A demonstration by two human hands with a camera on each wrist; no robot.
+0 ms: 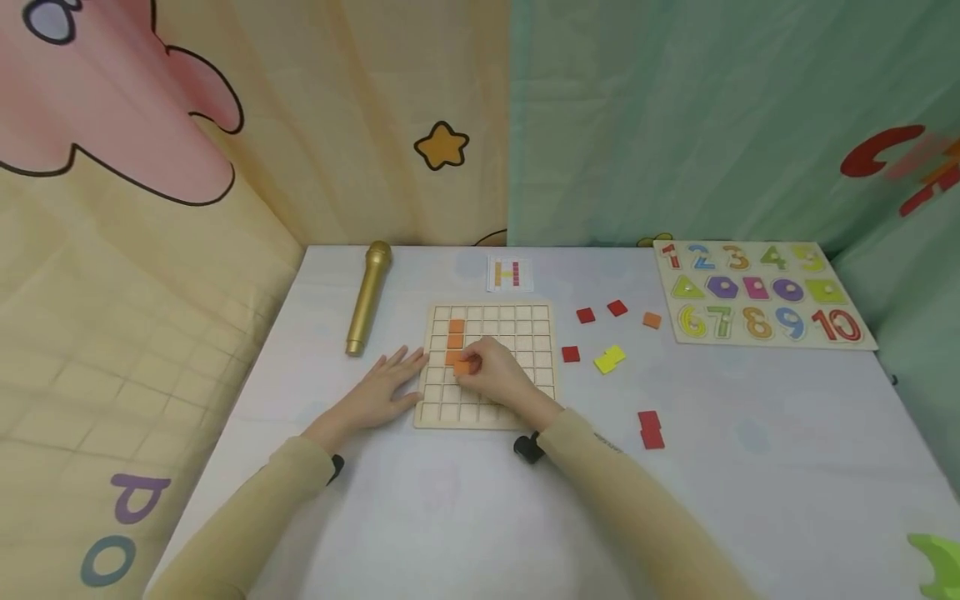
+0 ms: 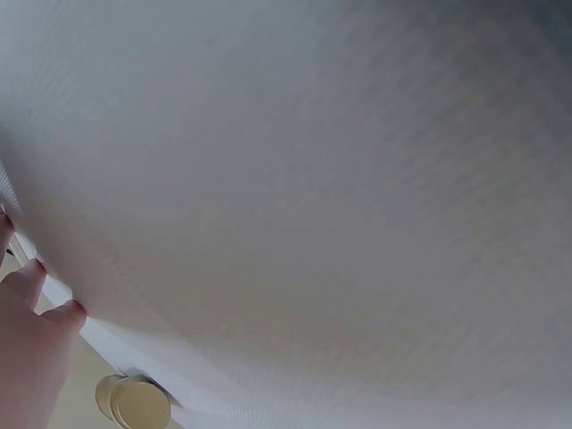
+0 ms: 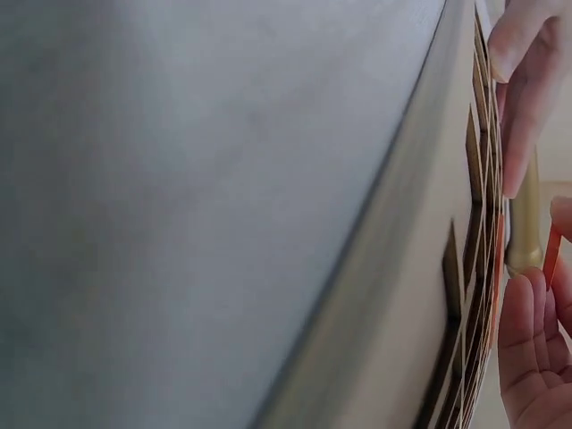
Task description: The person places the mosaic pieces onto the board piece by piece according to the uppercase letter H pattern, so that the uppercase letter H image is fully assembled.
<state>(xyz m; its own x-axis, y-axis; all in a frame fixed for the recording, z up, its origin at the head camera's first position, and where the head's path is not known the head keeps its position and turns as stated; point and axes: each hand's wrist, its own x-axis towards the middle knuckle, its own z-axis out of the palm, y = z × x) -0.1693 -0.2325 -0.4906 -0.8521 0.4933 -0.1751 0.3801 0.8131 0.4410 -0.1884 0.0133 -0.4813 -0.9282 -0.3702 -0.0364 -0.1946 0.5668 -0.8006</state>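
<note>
Head view: A right hand [image 1: 498, 375] pinches an orange square [image 1: 462, 367] above a wooden grid board [image 1: 517, 359] on the worktop [image 1: 420, 517], near three orange squares laid in one column. The left hand [image 1: 381, 392] lies spread at the board's left edge. A number puzzle [image 1: 738, 315] reads 1 to 10; a small card [image 1: 510, 274] shows an H-shaped pattern.

Left wrist view: The left hand's fingers appear near a gold microphone [image 2: 141, 406].

Right wrist view: The pinched square shows edge-on.
</note>
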